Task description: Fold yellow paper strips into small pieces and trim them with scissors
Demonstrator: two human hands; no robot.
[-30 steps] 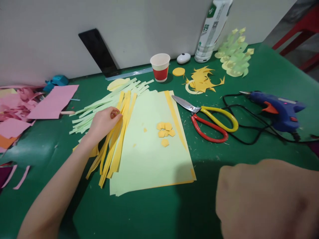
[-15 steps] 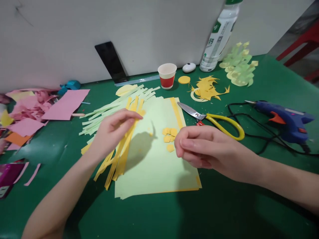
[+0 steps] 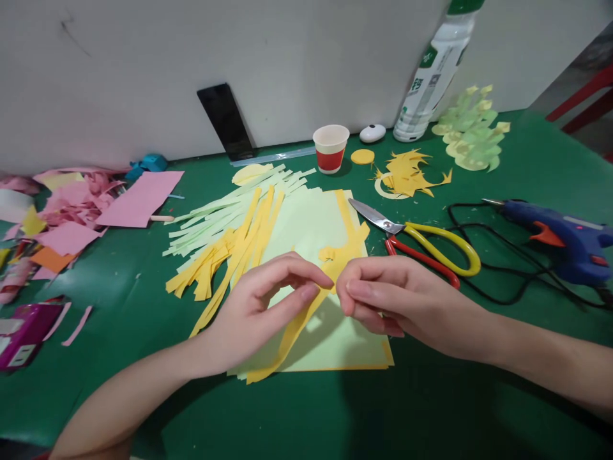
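Note:
My left hand (image 3: 271,303) is over the middle of the pale green paper (image 3: 325,348). Its thumb and forefinger close on a yellow paper strip (image 3: 287,342), which slants from the sheet's near edge up to the right. My right hand (image 3: 407,291) is just beside it, with fingers curled and the thumb pressed against them; whatever they may hold is hidden. Small yellow paper pieces (image 3: 327,254) lie on the sheet, partly covered by the strip. More yellow strips (image 3: 261,223) rest at the sheet's left, next to a bunch of light green strips (image 3: 205,225).
Scissors (image 3: 378,217) with red and yellow handles and a blue glue gun (image 3: 558,236) with its cord lie at right. Behind stand a paper cup (image 3: 331,160) and a bottle (image 3: 433,83). Pink paper scraps (image 3: 71,236) crowd the left; a phone (image 3: 225,121) leans on the wall.
My left hand has moved right, from the strip pile to beside my right hand, bringing one yellow strip across the sheet. My right hand keeps its curled pose. The view has shifted slightly.

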